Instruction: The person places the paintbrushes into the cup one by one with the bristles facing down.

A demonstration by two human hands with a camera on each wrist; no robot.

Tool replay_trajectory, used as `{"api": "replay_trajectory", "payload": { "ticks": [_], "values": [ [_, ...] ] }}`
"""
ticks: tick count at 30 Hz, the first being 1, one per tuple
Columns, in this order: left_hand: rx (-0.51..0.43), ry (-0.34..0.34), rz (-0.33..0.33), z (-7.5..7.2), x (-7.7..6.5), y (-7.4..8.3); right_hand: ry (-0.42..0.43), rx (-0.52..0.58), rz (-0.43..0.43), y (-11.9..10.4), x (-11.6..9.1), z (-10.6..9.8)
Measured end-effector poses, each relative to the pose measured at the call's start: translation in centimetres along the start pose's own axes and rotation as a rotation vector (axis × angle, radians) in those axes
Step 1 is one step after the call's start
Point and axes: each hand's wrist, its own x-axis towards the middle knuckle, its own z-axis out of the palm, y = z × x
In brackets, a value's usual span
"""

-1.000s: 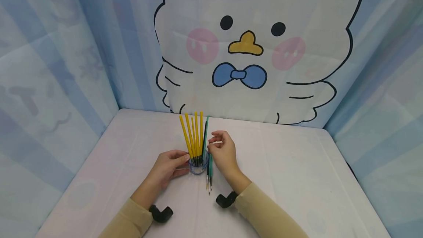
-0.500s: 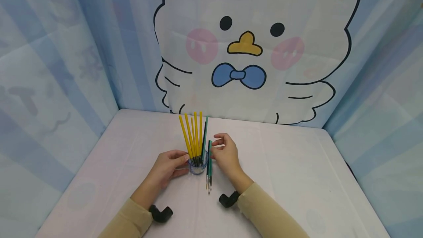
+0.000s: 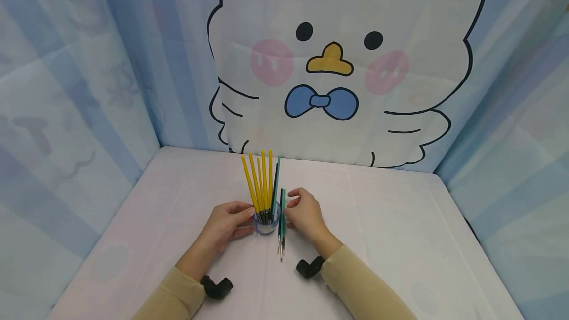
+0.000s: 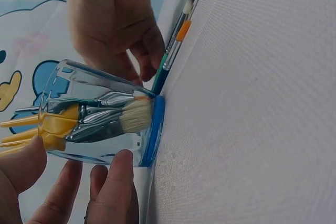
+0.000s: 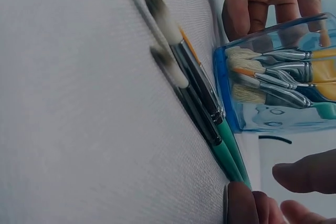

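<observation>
A clear cup with a blue base (image 4: 157, 129) stands on the table, holding several yellow-handled paintbrushes (image 3: 262, 181) and green-handled ones (image 3: 275, 181), bristles down. My left hand (image 3: 231, 221) touches the cup's left side; its fingertips (image 4: 123, 163) rest against the wall without wrapping it. Just right of the cup, a few loose paintbrushes (image 3: 282, 221) with green and dark handles lie on the table, bristles toward me. Beside their handles is my right hand (image 3: 306, 214). In the right wrist view its thumb is apart from the fingers, and one fingertip (image 5: 241, 203) is at the handle ends.
The table (image 3: 378, 241) has a pale cloth, its far edge meeting a curtain (image 3: 329, 137) printed with a cartoon bird. Blue-striped curtains (image 3: 80, 112) hang on both sides. A black wrist mount (image 3: 217, 288) sits under the left wrist, another (image 3: 309, 267) under the right.
My right hand has drawn back slightly to the right and toward me, uncovering the handle ends of the loose paintbrushes. The left hand and the cup stay in place.
</observation>
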Motion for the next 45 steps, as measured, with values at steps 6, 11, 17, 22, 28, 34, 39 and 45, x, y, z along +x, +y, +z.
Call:
{"api": "replay_trajectory", "payload": {
  "ticks": [6, 11, 17, 22, 28, 34, 39, 45],
  "values": [
    [0.007, 0.002, -0.001, 0.1, 0.1, 0.0, -0.013, -0.052, 0.036, -0.1, 0.0, 0.0],
    [0.012, -0.002, 0.008, 0.1, -0.1, 0.1, -0.014, -0.069, 0.039, 0.0, 0.1, 0.1],
    [0.016, -0.002, 0.011, 0.1, 0.0, 0.1, -0.005, -0.094, 0.018, 0.3, 0.4, 0.2],
    [0.016, 0.007, 0.007, 0.1, 0.0, 0.1, 0.003, -0.122, 0.024, 0.3, 0.5, 0.3],
    [0.019, 0.015, -0.003, 0.2, 0.0, 0.0, 0.034, -0.166, 0.034, 0.3, 0.8, 0.3],
    [0.022, 0.016, -0.001, 0.2, -0.1, -0.1, 0.064, -0.201, 0.057, 0.3, 1.4, 0.0],
    [0.019, 0.016, -0.002, 0.2, -0.1, 0.0, 0.057, -0.261, 0.050, 0.1, 1.6, 0.0],
    [0.017, 0.024, -0.008, 0.2, -0.1, 0.0, 0.060, -0.357, 0.023, -0.5, 1.5, 0.2]
  ]
}}
